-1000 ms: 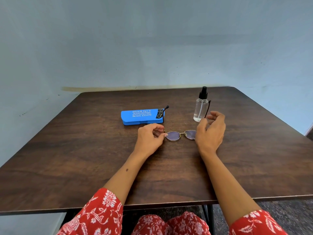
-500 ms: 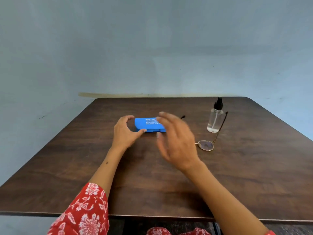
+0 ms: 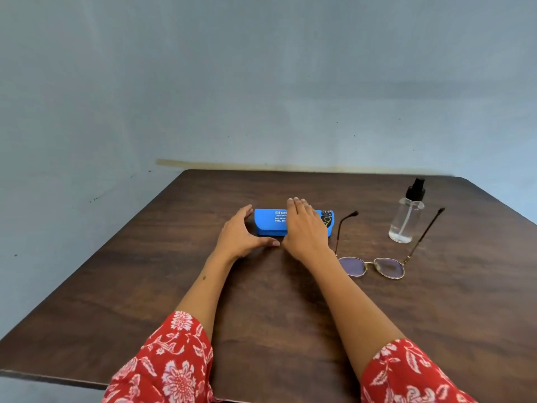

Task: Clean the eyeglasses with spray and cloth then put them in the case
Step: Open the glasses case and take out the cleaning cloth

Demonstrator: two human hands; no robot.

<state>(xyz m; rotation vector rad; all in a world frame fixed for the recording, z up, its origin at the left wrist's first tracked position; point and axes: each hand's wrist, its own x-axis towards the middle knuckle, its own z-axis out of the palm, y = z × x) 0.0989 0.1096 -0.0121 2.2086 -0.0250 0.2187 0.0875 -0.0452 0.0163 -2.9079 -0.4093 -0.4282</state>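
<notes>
Blue case (image 3: 268, 223): closed, mid-counter (image 3: 261, 301). Left hand (image 3: 241, 235), fingers wide, brackets its end; right hand (image 3: 305, 228) flat atop. Steady base, lift lid gently. Eyeglasses (image 3: 372, 266) lie unfolded just right.

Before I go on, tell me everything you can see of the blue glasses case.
The blue rectangular glasses case looks like hard plastic with rounded corners. It lies flat and closed on the dark wooden table, long side facing the person. White print runs across its top, partly hidden, and a dark patterned patch marks its right end. The right hand lies over its right half with straight fingers; the left hand sits at its left end, thumb along the table in front. Whether either hand presses it cannot be told.
</notes>
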